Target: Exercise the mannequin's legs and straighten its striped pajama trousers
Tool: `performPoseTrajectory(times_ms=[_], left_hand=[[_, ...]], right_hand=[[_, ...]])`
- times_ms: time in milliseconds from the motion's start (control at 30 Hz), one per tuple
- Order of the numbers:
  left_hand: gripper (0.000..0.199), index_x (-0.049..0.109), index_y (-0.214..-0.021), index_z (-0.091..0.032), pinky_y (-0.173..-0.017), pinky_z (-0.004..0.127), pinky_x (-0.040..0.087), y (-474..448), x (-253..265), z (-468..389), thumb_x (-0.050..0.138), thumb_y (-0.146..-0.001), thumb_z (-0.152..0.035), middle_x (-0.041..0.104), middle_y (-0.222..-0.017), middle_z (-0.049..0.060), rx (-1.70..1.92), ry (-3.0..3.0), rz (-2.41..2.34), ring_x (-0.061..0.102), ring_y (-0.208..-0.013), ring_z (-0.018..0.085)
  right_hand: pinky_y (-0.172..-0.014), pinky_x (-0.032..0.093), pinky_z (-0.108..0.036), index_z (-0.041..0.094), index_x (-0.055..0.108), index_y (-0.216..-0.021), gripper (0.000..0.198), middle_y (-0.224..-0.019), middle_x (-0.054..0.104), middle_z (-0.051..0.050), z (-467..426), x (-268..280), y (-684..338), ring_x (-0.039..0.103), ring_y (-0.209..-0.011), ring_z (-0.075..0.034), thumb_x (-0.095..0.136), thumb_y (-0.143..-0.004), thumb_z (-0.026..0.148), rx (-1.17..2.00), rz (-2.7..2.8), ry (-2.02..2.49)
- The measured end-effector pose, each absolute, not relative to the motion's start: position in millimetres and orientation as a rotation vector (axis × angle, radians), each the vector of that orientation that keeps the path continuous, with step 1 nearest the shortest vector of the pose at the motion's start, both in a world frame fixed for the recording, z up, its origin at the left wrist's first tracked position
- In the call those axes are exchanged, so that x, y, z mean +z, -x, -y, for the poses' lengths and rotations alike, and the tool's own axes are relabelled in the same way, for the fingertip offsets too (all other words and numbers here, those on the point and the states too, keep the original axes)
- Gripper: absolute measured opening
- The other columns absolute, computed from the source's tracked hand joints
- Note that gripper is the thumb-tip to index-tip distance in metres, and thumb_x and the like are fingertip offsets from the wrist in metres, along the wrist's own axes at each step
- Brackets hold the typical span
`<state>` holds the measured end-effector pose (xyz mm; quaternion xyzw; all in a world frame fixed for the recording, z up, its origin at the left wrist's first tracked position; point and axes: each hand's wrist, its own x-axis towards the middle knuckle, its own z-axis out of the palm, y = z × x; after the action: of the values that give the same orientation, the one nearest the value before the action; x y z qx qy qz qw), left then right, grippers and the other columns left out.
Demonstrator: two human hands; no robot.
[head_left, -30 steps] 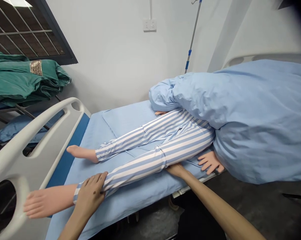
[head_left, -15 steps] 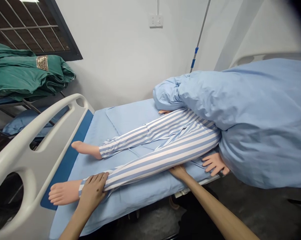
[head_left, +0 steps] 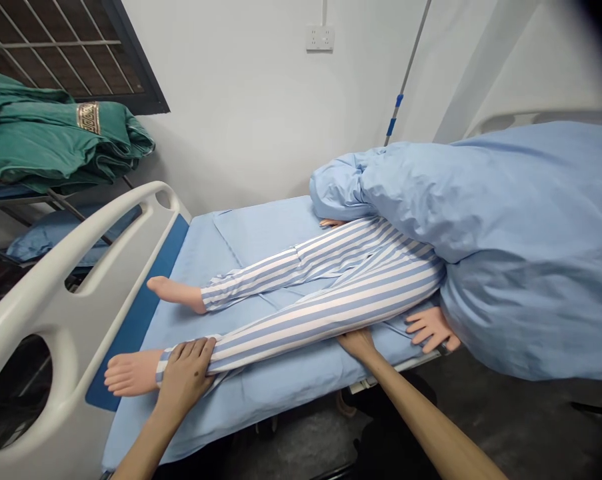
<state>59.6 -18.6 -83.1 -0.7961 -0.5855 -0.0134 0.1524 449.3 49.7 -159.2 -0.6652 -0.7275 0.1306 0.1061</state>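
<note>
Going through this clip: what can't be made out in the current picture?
All in the head view:
Right hand: fingertips hidden under the near striped leg.
Lying figure: upper body covered by the blue quilt, itself cut off by the right edge.
Figure's far hand: mostly covered by the quilt.
Pole: top cut off by the upper edge.

i can read no words or numbers from here; the patterned band (head_left: 89, 118) near the right edge of the green cloth (head_left: 55, 150) bears nothing legible.
</note>
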Motion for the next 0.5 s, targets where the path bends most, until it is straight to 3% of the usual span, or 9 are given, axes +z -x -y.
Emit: performPoseTrajectory(times_ms=[267,500], left_hand=[[0.038,0.054,-0.105,-0.014,-0.085,0.037,0.030,-85.8,-86.9,18.8,0.047,-0.068,-0.017,0.060,-0.099,0.012,-0.080,2.151,1.869,0.051,-0.092,0.026],[0.040,0.055,-0.104,-0.014,-0.083,0.036,0.030,-105.2,-91.8,18.7,0.045,-0.066,-0.010,0.059,-0.093,0.010,-0.225,2.112,1.957,0.049,-0.088,0.025]], right_hand=[[-0.103,0.021,-0.035,0.021,0.056,-0.117,0.043,-0.127,0.048,-0.011,-50.1,-151.0,-442.8,0.034,-0.124,-0.029,0.038,-0.081,0.037,0.245,2.223,1.958],[-0.099,0.023,-0.042,0.027,0.055,-0.118,0.043,-0.123,0.052,-0.010,-38.1,-135.4,-442.1,0.039,-0.119,-0.031,0.033,-0.081,0.037,0.287,2.276,2.002]])
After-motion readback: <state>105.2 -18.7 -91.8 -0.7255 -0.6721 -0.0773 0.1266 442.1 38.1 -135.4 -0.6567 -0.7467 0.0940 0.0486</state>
